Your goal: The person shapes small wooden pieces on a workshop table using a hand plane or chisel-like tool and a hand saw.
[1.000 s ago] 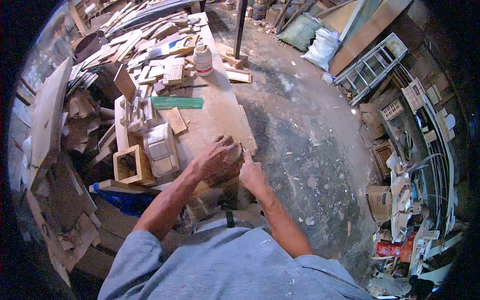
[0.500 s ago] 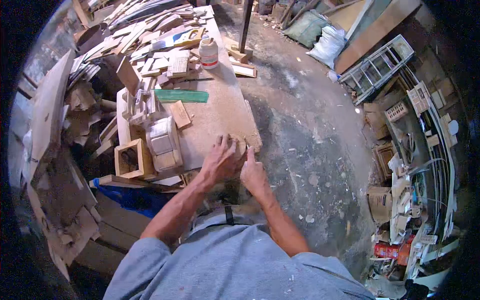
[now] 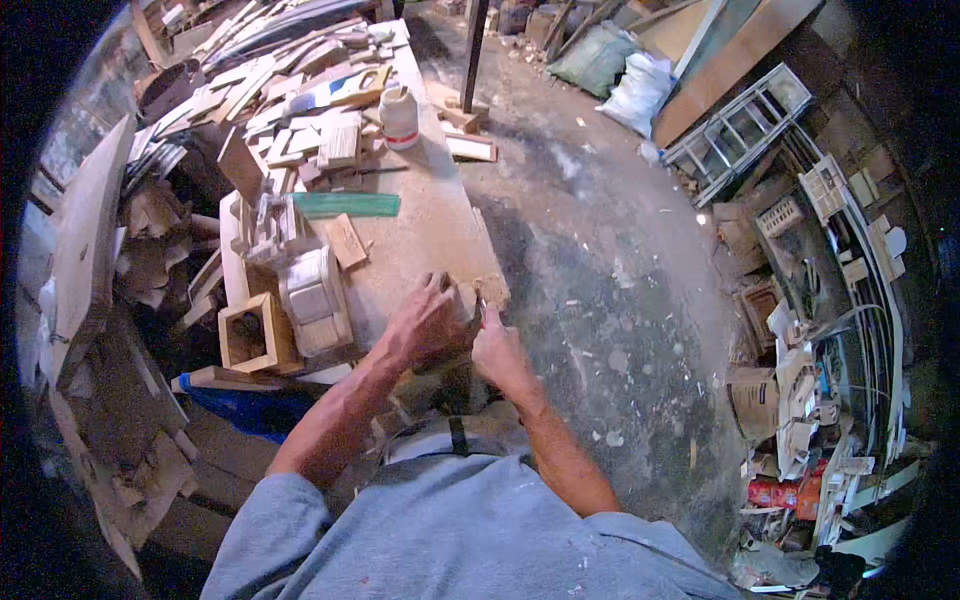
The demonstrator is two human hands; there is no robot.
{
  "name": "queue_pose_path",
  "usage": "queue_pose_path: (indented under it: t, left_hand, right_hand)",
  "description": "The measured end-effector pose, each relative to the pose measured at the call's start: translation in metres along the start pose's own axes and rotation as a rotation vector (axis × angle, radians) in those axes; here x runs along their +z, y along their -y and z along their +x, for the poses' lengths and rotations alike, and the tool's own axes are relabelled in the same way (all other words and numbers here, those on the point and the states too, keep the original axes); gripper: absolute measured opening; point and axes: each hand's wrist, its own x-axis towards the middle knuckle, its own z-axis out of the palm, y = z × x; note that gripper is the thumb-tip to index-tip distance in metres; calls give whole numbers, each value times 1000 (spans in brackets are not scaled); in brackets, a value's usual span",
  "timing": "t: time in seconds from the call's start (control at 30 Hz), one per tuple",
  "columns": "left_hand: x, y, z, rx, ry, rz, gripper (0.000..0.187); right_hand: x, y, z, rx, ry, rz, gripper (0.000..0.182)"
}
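At the near right corner of the workbench (image 3: 425,235), my left hand (image 3: 425,318) has its fingers curled over a small pale wood piece (image 3: 466,298), pressing it down. My right hand (image 3: 503,352) is closed around a slim tool (image 3: 484,306) whose dark tip meets the right side of that piece. Its handle is mostly hidden in my fist, and I cannot tell its exact kind. Wood dust lies around the corner. To the left of my hands are a loose flat wood offcut (image 3: 345,241), a shaped wood block (image 3: 316,290) and a square wooden box frame (image 3: 256,333).
A green strip (image 3: 346,205) lies across the bench behind the offcut. Further back stand a white jar (image 3: 398,118) with a red band, a yellow-handled saw (image 3: 365,86) and heaped wood scraps (image 3: 290,135). Across the floor at right, a metal ladder (image 3: 740,130) leans near timber.
The view has shifted slightly, so the bench sits a little further left. My right hand has turned slightly at the wood piece, and more of the tool shows. My left hand keeps its hold.
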Motion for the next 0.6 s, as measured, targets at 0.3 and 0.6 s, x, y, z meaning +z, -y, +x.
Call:
queue_pose_path:
  t: [0.3,0.6]
  left_hand:
    - [19,-20,-4,-340,-186,-93,61]
    - [-9,12,-21,-504,-339,-1167,65]
  right_hand:
    - [-7,18,-26,14,2,-163,60]
    - [-38,-14,-38,-50,-99,62,40]
